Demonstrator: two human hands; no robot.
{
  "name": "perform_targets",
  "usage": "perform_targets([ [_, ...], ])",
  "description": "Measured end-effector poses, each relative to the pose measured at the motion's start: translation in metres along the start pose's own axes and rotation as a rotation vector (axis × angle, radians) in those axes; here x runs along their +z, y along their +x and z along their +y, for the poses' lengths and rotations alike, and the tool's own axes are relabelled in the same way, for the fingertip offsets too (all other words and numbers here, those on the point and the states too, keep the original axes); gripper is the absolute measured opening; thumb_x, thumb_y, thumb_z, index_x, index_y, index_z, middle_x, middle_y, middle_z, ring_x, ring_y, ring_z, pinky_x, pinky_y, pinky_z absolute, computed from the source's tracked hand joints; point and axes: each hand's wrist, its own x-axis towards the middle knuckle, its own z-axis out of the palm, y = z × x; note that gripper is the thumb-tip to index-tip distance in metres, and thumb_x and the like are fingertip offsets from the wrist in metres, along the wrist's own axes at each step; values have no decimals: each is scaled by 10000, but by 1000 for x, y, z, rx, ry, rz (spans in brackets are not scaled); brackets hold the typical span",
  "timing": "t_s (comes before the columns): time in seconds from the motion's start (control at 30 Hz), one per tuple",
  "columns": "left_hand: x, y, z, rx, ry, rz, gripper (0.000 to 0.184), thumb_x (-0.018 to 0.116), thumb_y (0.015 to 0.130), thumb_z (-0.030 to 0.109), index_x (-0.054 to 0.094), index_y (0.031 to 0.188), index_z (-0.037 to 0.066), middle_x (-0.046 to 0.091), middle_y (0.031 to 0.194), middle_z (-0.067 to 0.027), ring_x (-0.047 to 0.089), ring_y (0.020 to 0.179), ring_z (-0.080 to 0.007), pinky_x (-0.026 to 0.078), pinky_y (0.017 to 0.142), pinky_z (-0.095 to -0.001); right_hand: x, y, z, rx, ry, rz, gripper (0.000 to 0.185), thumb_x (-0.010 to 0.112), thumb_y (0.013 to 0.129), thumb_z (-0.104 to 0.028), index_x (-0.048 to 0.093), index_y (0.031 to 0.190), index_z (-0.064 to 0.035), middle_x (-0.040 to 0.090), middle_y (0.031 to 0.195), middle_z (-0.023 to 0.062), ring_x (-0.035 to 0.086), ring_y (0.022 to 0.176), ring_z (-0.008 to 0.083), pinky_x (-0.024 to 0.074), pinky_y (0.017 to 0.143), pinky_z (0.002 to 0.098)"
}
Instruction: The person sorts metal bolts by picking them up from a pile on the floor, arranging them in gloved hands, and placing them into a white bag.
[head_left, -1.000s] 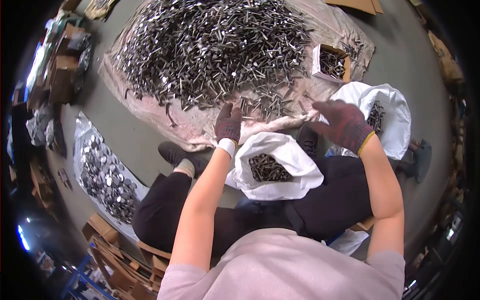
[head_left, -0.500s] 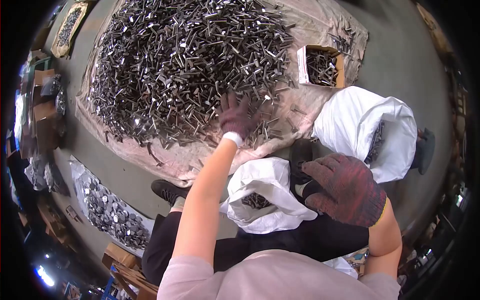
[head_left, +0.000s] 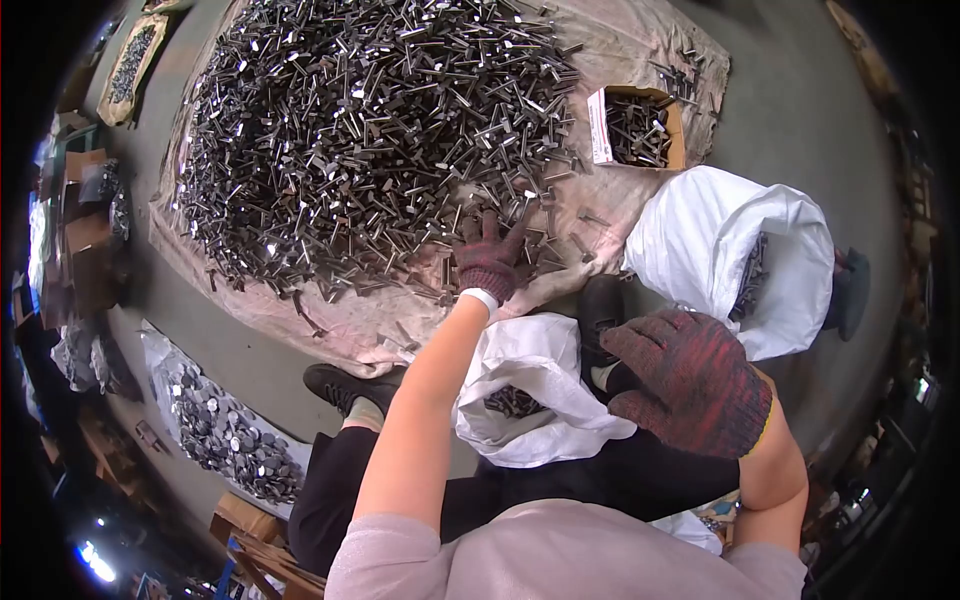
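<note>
My left hand [head_left: 488, 258], in a dark red knitted glove, lies with spread fingers on the near edge of a big pile of metal bolts [head_left: 370, 150]. The bolts look like short dark rods with flat heads. My right hand [head_left: 690, 380], gloved alike, hovers above my knee, thumb apart from the fingers, with nothing visible in it; its palm side is hidden. Between my legs stands an open white woven sack [head_left: 525, 345] with some bolts inside. A larger white sack [head_left: 690, 235], also holding metal pieces, leans open beyond my right hand.
A cardboard box [head_left: 598, 127] of bolts sits on the stained cloth [head_left: 350, 322] under the pile. At left, round metal pieces [head_left: 225, 425] lie on plastic sheeting. Farther left are stacked cartons [head_left: 88, 215]. My shoes [head_left: 345, 388] rest by the cloth's edge.
My left hand has shifted slightly right and back toward me along the pile's edge, fingers still spread. My right hand has hardly moved.
</note>
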Motion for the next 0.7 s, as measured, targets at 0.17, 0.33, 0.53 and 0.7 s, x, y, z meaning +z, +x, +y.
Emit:
perform_targets([
  [0.17, -5, -4, -12, 103, -26, -88, 905, 790, 642, 423, 321, 1415, 466, 366, 1426, -147, 313, 1322, -510, 405, 975, -609, -2, 0, -2, -15, -18, 21, 499, 680, 796, -327, 576, 1191, -41, 620, 1035, 125, 588, 984, 318, 475, 833, 430],
  [0.33, -15, -3, 2, 48, -8, 48, 782, 786, 656, 271, 443, 1352, 369, 383, 1388, -127, 376, 1283, -449, 416, 935, -601, 1, 0, -4, -37, -39, 17, 492, 678, 794, -326, 577, 1184, -44, 622, 1022, 126, 589, 987, 320, 475, 833, 433],
  [0.53, 11, 4, -23, 78, -29, 65, 506, 643, 767, 153, 531, 1243, 278, 511, 1246, -128, 489, 1171, -418, 512, 829, -511, 2, 0, -4, -2, -13, 12, 478, 677, 792, -333, 582, 1170, -57, 624, 1021, 121, 590, 991, 317, 465, 843, 440],
  [0.7, 14, 3, -28, 109, -6, 144, 395, 597, 796, 134, 569, 1180, 221, 538, 1213, -136, 527, 1113, -412, 533, 793, -488, 2, 0, -5, -55, -7, 13, 514, 763, 691, -261, 603, 1135, -57, 640, 1027, 137, 621, 942, 355, 497, 795, 443],
])
